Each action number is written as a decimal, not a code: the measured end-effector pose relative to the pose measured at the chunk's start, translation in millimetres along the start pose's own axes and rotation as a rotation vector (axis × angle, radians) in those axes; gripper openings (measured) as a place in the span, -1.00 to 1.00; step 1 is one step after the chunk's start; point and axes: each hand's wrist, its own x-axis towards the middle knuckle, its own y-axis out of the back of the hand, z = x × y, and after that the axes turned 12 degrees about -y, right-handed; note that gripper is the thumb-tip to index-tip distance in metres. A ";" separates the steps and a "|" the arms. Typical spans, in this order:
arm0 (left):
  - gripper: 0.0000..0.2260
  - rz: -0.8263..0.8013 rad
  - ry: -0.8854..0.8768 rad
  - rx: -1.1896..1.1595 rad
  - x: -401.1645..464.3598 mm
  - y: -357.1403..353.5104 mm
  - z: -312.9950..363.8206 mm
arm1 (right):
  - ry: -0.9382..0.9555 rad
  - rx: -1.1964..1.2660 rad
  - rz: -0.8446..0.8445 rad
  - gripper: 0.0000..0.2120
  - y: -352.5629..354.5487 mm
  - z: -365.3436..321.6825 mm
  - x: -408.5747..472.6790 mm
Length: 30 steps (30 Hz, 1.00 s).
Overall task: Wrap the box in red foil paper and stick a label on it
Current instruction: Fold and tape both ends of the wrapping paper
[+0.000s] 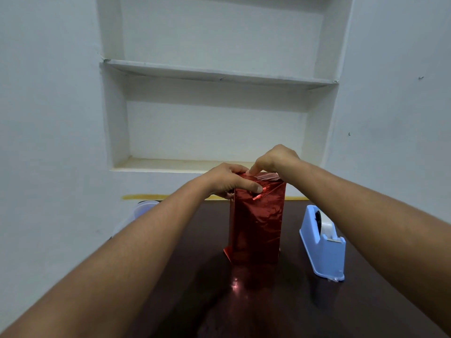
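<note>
Hands meet at the top of a tall box (256,223) that stands upright near the middle of the dark tabletop (280,308), fully covered in red foil paper (266,211). The left hand (225,179) wraps the box's upper left corner, its fingers curled behind the top and the thumb (251,187) pressed flat on the front face over a folded flap of foil. The right hand (274,159) reaches down from above with its fingers bent, one fingertip (249,172) pushing on the top end, where a strip of clear tape (267,177) glints across the fold; whether it pinches the tape or only presses it cannot be told. At the box's lower left, a small corner of foil sticks out onto the tabletop. A light blue tape dispenser (322,245) sits toward the right edge of the tabletop, apart from the box. A pale plastic container (141,211) shows at the far left edge, half hidden by the left forearm.
</note>
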 end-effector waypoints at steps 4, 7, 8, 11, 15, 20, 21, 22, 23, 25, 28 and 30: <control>-0.60 -0.005 0.002 0.016 0.4 -2.3 3.1 | -0.011 0.022 0.006 -0.52 -2.9 4.6 -0.3; -0.61 -0.004 0.005 0.012 1.0 -3.1 3.6 | -0.004 0.033 0.029 -0.66 -8.1 3.4 -5.3; -0.61 -0.006 0.005 0.009 0.4 -3.1 3.6 | -0.004 0.030 0.038 -0.70 -9.3 2.5 -6.9; -0.58 -0.012 0.004 0.021 1.2 -2.8 3.4 | -0.012 0.025 0.039 -0.74 -9.6 1.1 -8.7; -0.60 -0.015 0.003 0.014 1.3 -4.1 4.1 | -0.033 0.029 0.020 -0.76 -7.4 1.0 -7.7; -0.58 -0.009 -0.002 0.013 0.9 -4.4 3.7 | -0.035 0.032 0.015 -0.82 -6.9 -1.6 -8.1; -0.57 -0.009 0.000 0.010 0.8 -4.2 3.5 | -0.027 0.026 0.019 -0.83 -7.5 -1.6 -8.0; -0.57 -0.010 0.001 0.007 1.0 -4.1 3.2 | -0.018 0.022 0.026 -0.85 -8.6 -1.3 -9.5; -0.57 -0.009 0.002 0.006 1.2 -4.0 3.1 | -0.008 0.019 0.039 -0.88 -9.8 -0.8 -11.1; -0.59 -0.009 0.002 0.003 0.7 -3.9 3.9 | 0.019 0.011 0.081 -0.93 -12.1 2.1 -13.3; -0.60 0.004 0.002 -0.003 0.2 -3.5 3.6 | 0.058 0.056 0.103 -0.78 -12.5 8.9 -12.5; -0.59 0.015 0.012 -0.013 -0.3 -3.8 3.9 | 0.077 0.152 0.034 -0.79 -8.9 13.0 -9.6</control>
